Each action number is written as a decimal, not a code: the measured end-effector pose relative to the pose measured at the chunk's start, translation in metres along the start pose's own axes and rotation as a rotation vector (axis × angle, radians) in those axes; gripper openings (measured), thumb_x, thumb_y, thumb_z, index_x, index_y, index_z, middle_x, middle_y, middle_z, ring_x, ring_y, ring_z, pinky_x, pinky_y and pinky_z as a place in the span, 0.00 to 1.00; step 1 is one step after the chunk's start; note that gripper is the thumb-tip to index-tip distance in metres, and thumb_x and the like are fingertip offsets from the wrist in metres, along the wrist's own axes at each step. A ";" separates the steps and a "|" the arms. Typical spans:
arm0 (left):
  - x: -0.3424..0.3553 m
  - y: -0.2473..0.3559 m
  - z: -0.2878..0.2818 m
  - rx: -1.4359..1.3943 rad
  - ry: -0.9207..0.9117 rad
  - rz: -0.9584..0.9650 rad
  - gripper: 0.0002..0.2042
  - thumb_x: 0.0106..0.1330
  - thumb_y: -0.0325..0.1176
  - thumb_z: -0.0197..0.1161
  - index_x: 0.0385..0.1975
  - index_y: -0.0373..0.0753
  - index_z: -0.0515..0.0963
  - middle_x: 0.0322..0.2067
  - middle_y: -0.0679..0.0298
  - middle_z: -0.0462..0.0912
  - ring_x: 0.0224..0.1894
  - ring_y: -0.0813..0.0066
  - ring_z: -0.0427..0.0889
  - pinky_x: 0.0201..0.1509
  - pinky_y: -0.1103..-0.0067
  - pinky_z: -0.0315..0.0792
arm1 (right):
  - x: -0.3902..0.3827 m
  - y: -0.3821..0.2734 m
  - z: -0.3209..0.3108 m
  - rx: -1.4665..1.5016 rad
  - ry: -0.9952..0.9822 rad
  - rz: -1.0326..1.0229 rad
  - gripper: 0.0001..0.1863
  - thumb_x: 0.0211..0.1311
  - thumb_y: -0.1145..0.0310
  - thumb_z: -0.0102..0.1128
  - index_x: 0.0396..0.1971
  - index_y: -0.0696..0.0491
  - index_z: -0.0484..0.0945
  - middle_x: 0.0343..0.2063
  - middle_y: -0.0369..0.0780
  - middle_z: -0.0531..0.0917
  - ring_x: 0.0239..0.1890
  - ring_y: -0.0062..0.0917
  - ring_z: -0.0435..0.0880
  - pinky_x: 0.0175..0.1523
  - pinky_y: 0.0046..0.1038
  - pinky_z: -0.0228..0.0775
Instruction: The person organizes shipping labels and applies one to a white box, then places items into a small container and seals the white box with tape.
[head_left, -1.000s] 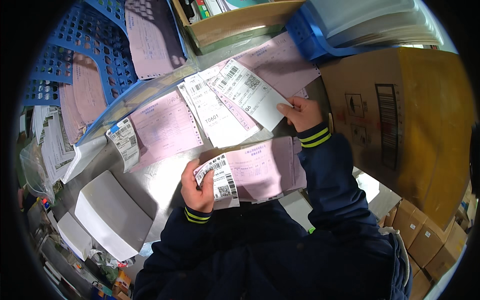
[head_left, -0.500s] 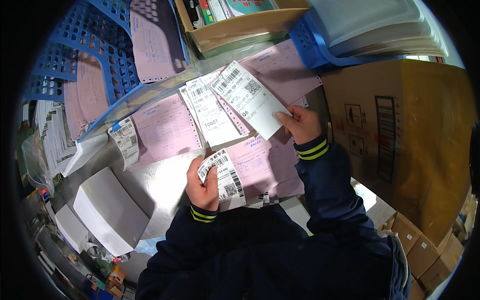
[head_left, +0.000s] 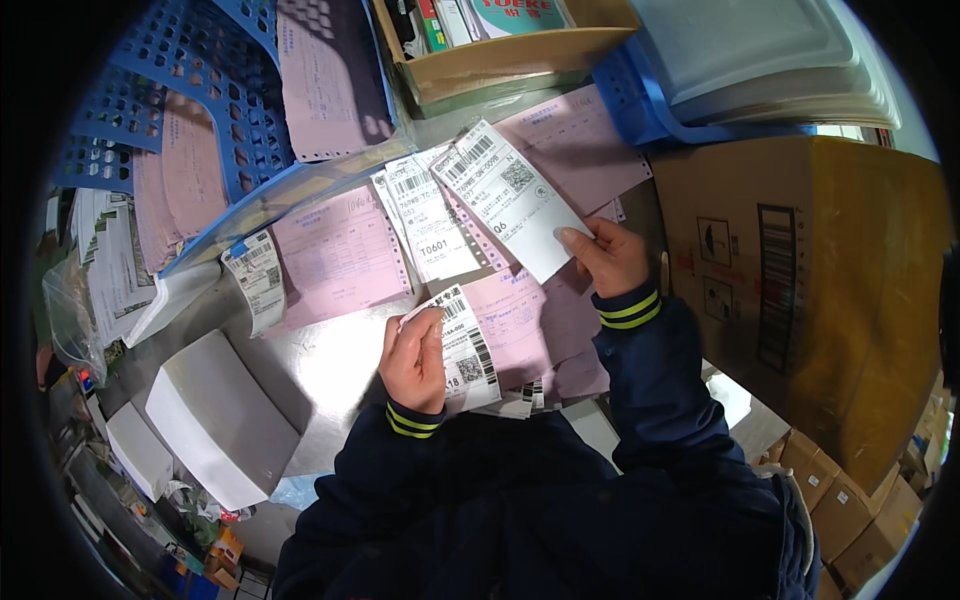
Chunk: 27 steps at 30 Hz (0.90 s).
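My right hand pinches the lower right corner of a white shipping label, which lies tilted over other papers. Close to my body, my left hand is closed on the left edge of another shipping label with barcodes. Beneath that label is a pink form. A third white label lies just left of the one in my right hand, partly covered by it. Farther left, a pink form with punched edges lies beside a curled label.
Blue perforated baskets with pink forms stand at the far left. A cardboard tray is at the back, near clear plastic lids in a blue basket. A large carton bounds the right; a white box sits left.
My left hand's fingers have shifted up over the top left of its label. My right hand keeps its pinch on its label. The whole view has shifted slightly.
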<state>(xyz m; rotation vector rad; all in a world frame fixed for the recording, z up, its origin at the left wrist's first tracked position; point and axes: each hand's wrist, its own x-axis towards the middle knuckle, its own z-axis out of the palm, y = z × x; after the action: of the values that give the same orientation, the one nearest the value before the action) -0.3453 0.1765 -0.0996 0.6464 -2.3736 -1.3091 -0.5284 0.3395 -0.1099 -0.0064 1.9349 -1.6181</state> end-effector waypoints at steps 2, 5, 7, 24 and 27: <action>0.003 0.000 0.000 0.007 -0.004 0.026 0.08 0.57 0.18 0.56 0.36 0.31 0.75 0.28 0.55 0.76 0.26 0.68 0.72 0.28 0.81 0.67 | -0.001 -0.002 -0.002 0.019 0.010 -0.001 0.11 0.54 0.66 0.61 0.31 0.60 0.78 0.17 0.32 0.75 0.17 0.10 0.66 0.22 0.14 0.57; 0.009 0.003 0.000 -0.019 -0.012 0.042 0.08 0.58 0.18 0.55 0.36 0.31 0.75 0.28 0.56 0.75 0.25 0.70 0.71 0.27 0.82 0.66 | -0.003 -0.014 -0.004 0.083 0.016 0.018 0.11 0.54 0.67 0.61 0.31 0.60 0.77 0.17 0.32 0.74 0.17 0.10 0.65 0.22 0.14 0.56; 0.013 0.002 0.000 -0.012 -0.015 0.053 0.08 0.58 0.18 0.55 0.36 0.31 0.75 0.27 0.56 0.74 0.24 0.71 0.71 0.26 0.82 0.66 | -0.004 -0.018 -0.006 0.086 0.031 0.002 0.11 0.54 0.67 0.61 0.31 0.60 0.78 0.17 0.31 0.74 0.17 0.10 0.65 0.22 0.13 0.56; 0.008 0.007 0.007 -0.248 -0.111 -0.226 0.16 0.51 0.19 0.60 0.41 0.35 0.71 0.36 0.57 0.73 0.37 0.66 0.76 0.40 0.78 0.70 | -0.026 -0.052 -0.047 0.299 0.205 -0.010 0.08 0.54 0.68 0.59 0.31 0.57 0.77 0.19 0.31 0.75 0.16 0.10 0.65 0.20 0.11 0.52; 0.002 0.006 0.008 -0.378 -0.117 -0.398 0.16 0.52 0.19 0.60 0.42 0.35 0.70 0.38 0.58 0.72 0.38 0.68 0.75 0.42 0.79 0.69 | -0.048 -0.074 -0.062 0.307 0.213 -0.003 0.08 0.53 0.71 0.56 0.32 0.58 0.76 0.19 0.32 0.74 0.17 0.10 0.65 0.22 0.11 0.52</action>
<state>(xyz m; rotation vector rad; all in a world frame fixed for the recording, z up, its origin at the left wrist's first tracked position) -0.3520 0.1837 -0.0988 0.9749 -2.0559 -1.9480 -0.5446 0.3941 -0.0182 0.2974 1.8150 -1.9699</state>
